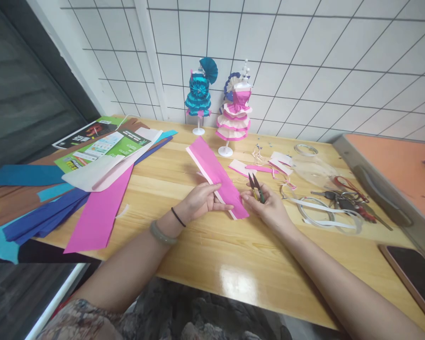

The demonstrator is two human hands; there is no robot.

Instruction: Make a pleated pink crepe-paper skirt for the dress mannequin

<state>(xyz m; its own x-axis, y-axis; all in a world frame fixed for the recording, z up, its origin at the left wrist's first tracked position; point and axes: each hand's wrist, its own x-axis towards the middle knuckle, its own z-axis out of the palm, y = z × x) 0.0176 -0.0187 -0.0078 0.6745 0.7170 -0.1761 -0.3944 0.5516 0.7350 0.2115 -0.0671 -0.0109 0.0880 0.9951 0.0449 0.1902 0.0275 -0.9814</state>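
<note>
A long strip of pink crepe paper (pixel 217 172) with a white layer along its edge slants above the table. My left hand (pixel 201 200) grips its left side, thumb on top and fingers partly beneath. Close to the strip's lower right edge is my right hand (pixel 265 203), closed around small thread snips (pixel 257 186) whose dark blades point up and away from me. The fingertips of that hand touch or nearly touch the pink paper. Behind the strip stand a mini dress form in a pink and white ruffled paper dress (pixel 233 118) and another in a teal paper dress (pixel 199 94).
Crepe paper sheets (pixel 95 212) and printed packaging (pixel 106 151) pile up at the left. Paper scraps (pixel 279 160), tape rolls (pixel 306 150), and a bunch of keys (pixel 347 200) lie to the right. A phone (pixel 414 274) rests near the right edge, beside an orange-topped box (pixel 393 156).
</note>
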